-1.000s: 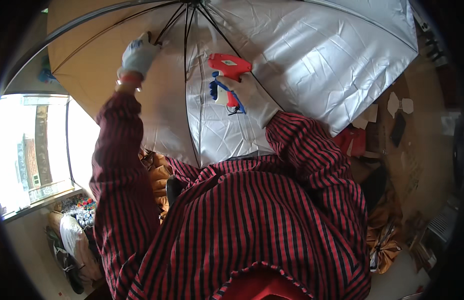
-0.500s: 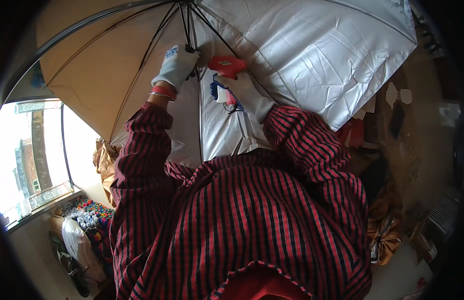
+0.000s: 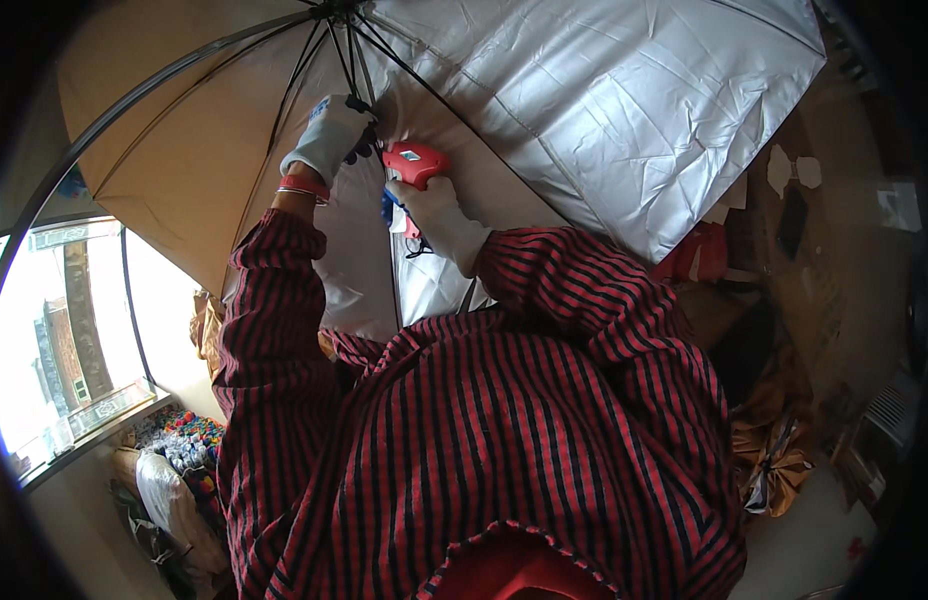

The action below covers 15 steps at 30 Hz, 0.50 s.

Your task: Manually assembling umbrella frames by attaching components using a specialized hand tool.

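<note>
- Head view, right hand: gloved in white and closed around the handle of a red glue gun. The gun's body points up and to the left, towards the ribs, so its tip sits close to the other hand. The tip itself cannot be made out.
- Left hand: also in a white glove, raised with a red band at the wrist. Its fingers curl onto the dark umbrella ribs just beside the gun. It appears to pinch a rib or the cloth against it, probably to steady that spot; whether anything small is held between the fingers cannot be told.
- Umbrella: open and tipped over the person, its inner side facing the camera. The ribs fan out from a hub at the top edge. The cloth is silver on the right and tan on the left. Holding it overhead brings the rib joints within reach of both hands.
- Sleeves: red and dark striped shirt, both forearms lifted from the lower edge, elbows bent so the hands meet near the hub.
- Window: bright, at the left, below the tan cloth.
- Clutter: coloured items and bags lie beneath the window.
- Gold wrapping: crumpled at the lower right, well apart from the hands.
</note>
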Each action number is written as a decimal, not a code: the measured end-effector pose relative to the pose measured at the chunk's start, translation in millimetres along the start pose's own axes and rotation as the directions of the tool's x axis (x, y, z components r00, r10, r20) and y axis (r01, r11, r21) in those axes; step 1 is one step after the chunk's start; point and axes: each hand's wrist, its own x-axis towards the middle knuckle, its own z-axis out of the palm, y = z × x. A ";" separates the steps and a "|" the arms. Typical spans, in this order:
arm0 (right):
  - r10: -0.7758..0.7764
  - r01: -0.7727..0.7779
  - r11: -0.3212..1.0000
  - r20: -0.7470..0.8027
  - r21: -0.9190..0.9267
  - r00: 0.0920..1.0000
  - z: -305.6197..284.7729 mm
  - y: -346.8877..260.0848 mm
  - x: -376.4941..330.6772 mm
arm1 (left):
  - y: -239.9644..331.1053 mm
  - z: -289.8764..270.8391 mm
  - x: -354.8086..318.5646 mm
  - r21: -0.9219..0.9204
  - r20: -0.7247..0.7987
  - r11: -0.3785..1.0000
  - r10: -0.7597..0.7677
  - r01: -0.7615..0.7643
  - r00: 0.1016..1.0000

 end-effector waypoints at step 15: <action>-0.019 0.022 0.995 0.038 -0.096 0.999 -5.5 -7.7 4.0 | 6.3 -3.7 -5.9 -0.034 0.018 0.999 0.007 -0.006 1.000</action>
